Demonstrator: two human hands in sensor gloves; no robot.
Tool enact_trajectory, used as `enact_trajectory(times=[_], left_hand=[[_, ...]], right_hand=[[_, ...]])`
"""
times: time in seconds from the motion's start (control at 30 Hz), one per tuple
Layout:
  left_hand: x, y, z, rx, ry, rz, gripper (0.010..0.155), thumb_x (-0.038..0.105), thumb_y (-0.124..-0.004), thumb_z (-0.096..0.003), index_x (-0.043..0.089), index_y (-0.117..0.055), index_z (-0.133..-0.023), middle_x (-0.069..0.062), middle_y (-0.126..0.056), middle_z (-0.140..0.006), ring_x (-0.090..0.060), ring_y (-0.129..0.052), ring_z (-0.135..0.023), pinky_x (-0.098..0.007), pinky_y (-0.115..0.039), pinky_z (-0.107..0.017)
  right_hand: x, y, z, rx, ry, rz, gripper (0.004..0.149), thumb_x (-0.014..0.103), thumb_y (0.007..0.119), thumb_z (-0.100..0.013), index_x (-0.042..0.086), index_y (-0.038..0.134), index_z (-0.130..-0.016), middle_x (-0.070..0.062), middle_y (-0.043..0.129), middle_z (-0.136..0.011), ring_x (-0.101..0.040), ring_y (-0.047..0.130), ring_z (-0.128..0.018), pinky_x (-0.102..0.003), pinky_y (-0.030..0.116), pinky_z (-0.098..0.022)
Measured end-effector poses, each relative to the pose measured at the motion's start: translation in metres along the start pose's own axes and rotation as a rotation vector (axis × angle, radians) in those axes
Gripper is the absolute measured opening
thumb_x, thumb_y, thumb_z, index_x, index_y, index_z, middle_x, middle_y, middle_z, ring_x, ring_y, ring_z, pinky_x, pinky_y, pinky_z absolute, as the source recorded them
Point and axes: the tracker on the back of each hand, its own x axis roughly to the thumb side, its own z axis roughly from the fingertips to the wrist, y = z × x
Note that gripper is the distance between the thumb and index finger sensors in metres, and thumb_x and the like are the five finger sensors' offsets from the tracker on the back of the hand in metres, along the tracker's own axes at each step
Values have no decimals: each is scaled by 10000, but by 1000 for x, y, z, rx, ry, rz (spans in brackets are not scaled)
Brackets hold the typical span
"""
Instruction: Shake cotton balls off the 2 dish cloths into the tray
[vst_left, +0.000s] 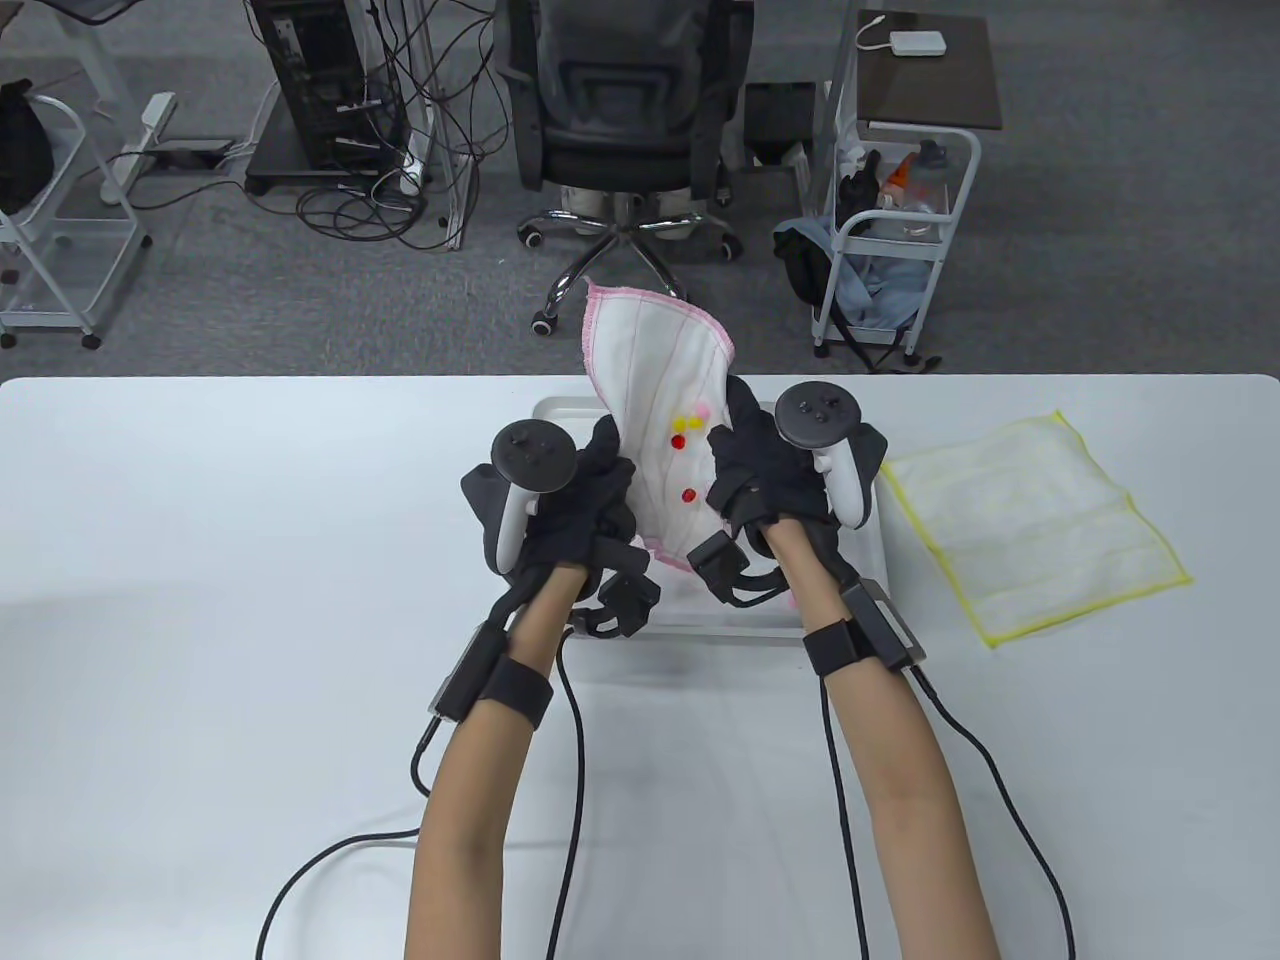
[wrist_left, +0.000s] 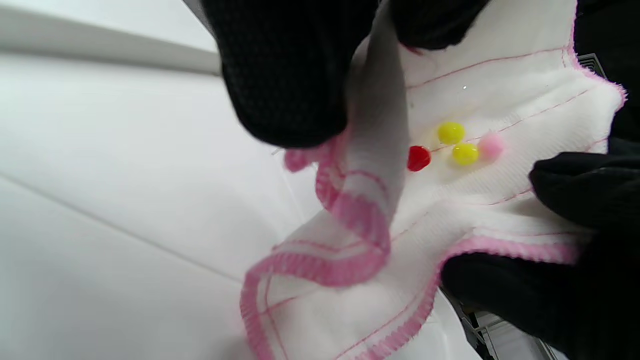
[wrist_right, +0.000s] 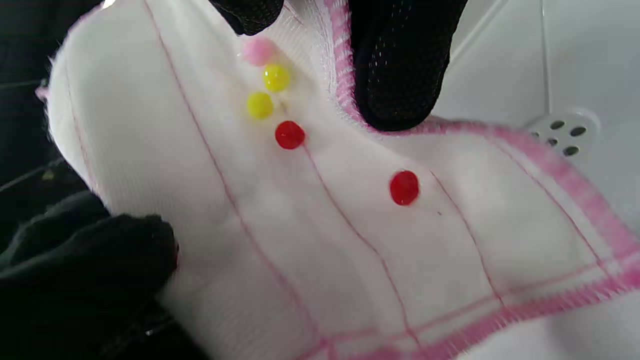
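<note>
Right now both hands hold the pink-edged dish cloth up over the tray, which sits in the middle of the table. The left hand pinches the cloth's left edge, its fingers curled round the pink hem, and the right hand pinches the right edge the same way, fingers clamped on the border. Between them the cloth sags into a trough, its far end standing up past the table's far edge.

Down in that trough sit the cotton balls: a pink ball, two yellow ones, then a red ball, all close together, and a second red ball apart from them, nearer the cloth's near hem.

Off to the right, the yellow-edged dish cloth lies flat on the table, just beside the tray. Beyond the table's far edge stands an office chair.
</note>
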Motion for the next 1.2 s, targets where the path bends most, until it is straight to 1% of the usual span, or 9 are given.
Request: enact_trajectory(times=[0.23,0.77,0.87,0.9,0.93,1.03,1.1,1.13,1.2], left_hand=[[-14,-5,5,86,-74,67,503,312,-703,-577,502,-547,-1016,-42,-682,-1063,-203,-1004,-732,-202,-972,-483],[-7,19,38,304,-265,232,445,291,-712,-573,517,-653,-952,15,-702,-1056,-161,-1008,-740,-174,-978,-495],[-12,18,49,353,-405,284,429,288,-722,-569,543,-693,-913,59,-714,-1057,-152,-1010,-747,-177,-977,-500],[-18,16,48,352,-327,277,422,283,-726,-562,531,-712,-904,44,-733,-1043,-159,-1020,-730,-175,-986,-482],[-22,13,55,342,-332,320,418,277,-729,-561,519,-721,-902,38,-735,-1040,-170,-1019,-727,-183,-985,-480],[-16,11,65,363,-451,384,421,270,-732,-563,521,-724,-900,45,-739,-1042,-175,-1017,-733,-198,-981,-487],[-17,10,66,349,-367,369,418,275,-732,-558,504,-724,-907,30,-741,-1033,-174,-1024,-717,-185,-988,-472],[-15,11,73,372,-443,423,417,273,-736,-556,502,-732,-903,33,-742,-1034,-174,-1024,-715,-186,-986,-471],[-12,14,71,367,-491,387,416,270,-738,-560,522,-737,-891,51,-746,-1040,-177,-1017,-732,-204,-979,-486]], right_hand=[[-12,-3,5,13,-80,57,635,194,600,-596,398,187,-1034,-27,336,-1138,-324,648,-975,-433,716,-713],[-7,-16,40,-61,-349,-103,589,182,609,-590,449,308,-1019,59,405,-1153,-275,577,-1034,-445,626,-768],[-19,-21,47,-270,-340,-234,566,152,635,-575,401,398,-1024,6,501,-1125,-308,640,-993,-471,670,-723],[-23,-19,45,-199,-314,-166,565,142,629,-573,360,384,-1033,-47,493,-1117,-350,648,-969,-485,681,-696],[-23,-19,58,-156,-392,-124,560,151,616,-582,351,362,-1039,-46,488,-1117,-344,665,-962,-471,696,-694],[-15,-20,85,-372,-569,-255,540,146,644,-567,372,456,-1020,-2,568,-1098,-306,704,-953,-464,708,-694],[-14,-18,75,-190,-397,-48,555,152,627,-571,313,380,-1041,-65,522,-1103,-351,685,-947,-475,706,-681],[-15,-20,85,-140,-452,-45,553,169,605,-591,331,336,-1046,-35,484,-1119,-322,653,-977,-457,684,-713],[-13,-19,95,-441,-546,-299,535,151,659,-561,368,481,-1016,-10,602,-1090,-307,720,-947,-467,706,-697]])
